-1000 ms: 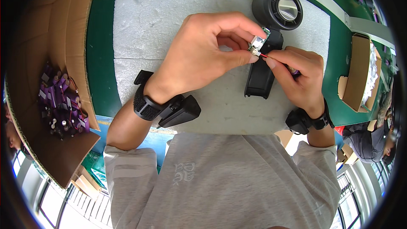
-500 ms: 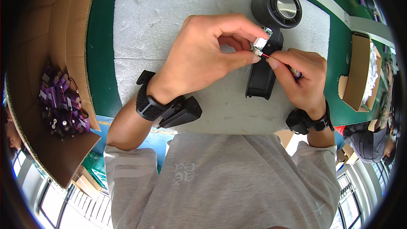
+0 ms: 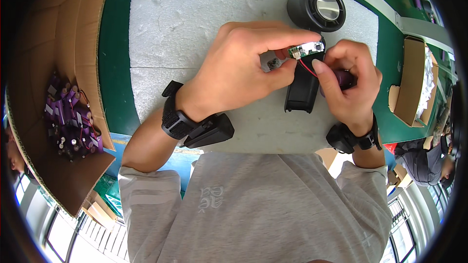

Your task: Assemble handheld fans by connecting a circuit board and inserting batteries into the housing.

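Note:
My left hand (image 3: 243, 65) pinches a small circuit board (image 3: 312, 47) between thumb and fingers. A red wire (image 3: 307, 68) runs from a white connector at the board's near left end toward my right hand (image 3: 352, 80). My right hand is closed around a purple cylindrical battery (image 3: 345, 79), mostly hidden by the fingers. Beneath the hands lies a black handheld fan: its round head (image 3: 317, 9) points away from me, and its open black handle (image 3: 301, 92) extends toward me. The board is held above the handle.
White foam sheet (image 3: 170, 24) covers the green table (image 3: 114, 68). On the left, a large cardboard box (image 3: 80, 29) holds several purple batteries (image 3: 73, 112) with wires. A smaller cardboard box (image 3: 411, 85) with white contents stands at right. Another person (image 3: 421, 163) is at the far right.
The circuit board has turned in my left hand, showing more of its face. My right hand has drawn slightly right and shows more of the battery and red wire.

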Tool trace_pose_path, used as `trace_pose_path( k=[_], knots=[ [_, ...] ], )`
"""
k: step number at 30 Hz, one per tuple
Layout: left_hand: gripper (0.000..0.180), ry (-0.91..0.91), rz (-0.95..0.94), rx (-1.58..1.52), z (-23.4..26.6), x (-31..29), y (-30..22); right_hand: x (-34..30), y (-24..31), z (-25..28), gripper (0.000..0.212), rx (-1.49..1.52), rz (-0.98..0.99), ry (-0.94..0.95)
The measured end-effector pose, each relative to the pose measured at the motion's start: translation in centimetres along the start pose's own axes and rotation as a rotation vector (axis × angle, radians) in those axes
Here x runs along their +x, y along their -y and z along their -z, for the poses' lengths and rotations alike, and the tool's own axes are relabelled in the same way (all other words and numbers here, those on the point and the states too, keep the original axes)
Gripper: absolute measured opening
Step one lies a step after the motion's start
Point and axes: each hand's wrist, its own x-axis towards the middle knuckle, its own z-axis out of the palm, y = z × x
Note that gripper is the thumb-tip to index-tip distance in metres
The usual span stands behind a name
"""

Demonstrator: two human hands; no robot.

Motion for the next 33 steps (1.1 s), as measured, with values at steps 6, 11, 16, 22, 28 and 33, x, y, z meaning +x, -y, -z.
trace_pose_path(
  k=[6,11,16,22,28,33],
  knots=[
    [0.04,-0.067,0.033,-0.047,-0.7,-0.1,0.0,0.7,-0.8,-0.2,0.033,-0.138,0.21,0.023],
    [0.037,-0.077,-0.02,-0.063,-0.6,-0.2,0.7,0.5,-1.0,0.1,0.035,-0.176,0.206,0.046],
    [0.034,-0.097,-0.029,0.031,-0.6,-0.3,0.5,0.4,-0.4,0.2,0.038,-0.169,0.109,0.023],
    [0.033,-0.153,-0.023,0.044,-1.2,-0.4,0.3,0.8,-0.4,0.0,0.037,-0.241,0.231,0.029],
    [0.032,-0.143,0.007,0.04,-1.3,-0.4,0.3,0.6,-0.5,-0.2,0.037,-0.221,0.221,0.006],
    [0.033,-0.128,0.008,0.021,-1.1,-0.5,0.3,0.4,-0.2,-0.2,0.035,-0.223,0.195,0.008]
  ],
)
